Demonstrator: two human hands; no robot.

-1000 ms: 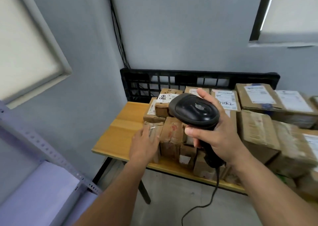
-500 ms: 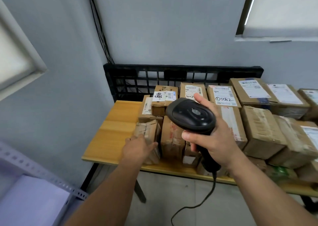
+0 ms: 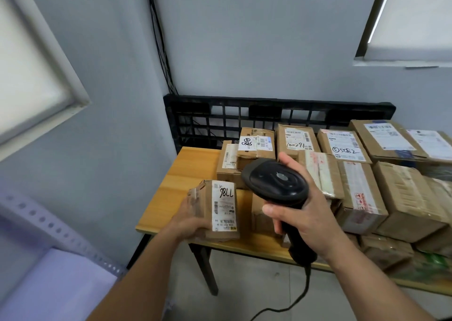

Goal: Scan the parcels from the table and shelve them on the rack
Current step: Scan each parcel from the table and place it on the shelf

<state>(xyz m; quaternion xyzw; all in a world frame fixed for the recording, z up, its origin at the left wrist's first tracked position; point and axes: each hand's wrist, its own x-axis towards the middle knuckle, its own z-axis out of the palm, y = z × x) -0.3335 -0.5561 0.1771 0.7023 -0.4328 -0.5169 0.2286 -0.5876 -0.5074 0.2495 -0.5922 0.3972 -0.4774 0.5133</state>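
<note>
My left hand (image 3: 188,219) grips a small taped cardboard parcel (image 3: 215,210) lifted just above the front left of the wooden table (image 3: 186,171). Its white label with barcodes and handwritten digits faces up. My right hand (image 3: 305,213) holds a black corded barcode scanner (image 3: 276,182) by its handle, its head just right of and above the parcel. Several more brown parcels (image 3: 354,188) with white labels crowd the table's middle and right. The grey metal rack (image 3: 49,225) shows at the lower left.
A black plastic pallet (image 3: 244,115) stands upright against the wall behind the table. Cables run down the wall corner. The scanner's cord (image 3: 303,293) hangs toward the floor. Windows with blinds sit at the left and upper right.
My left hand has closed on the small parcel, lifted it off the table and turned its label upward. The scanner has stayed close by on its right. The camera has shifted slightly.
</note>
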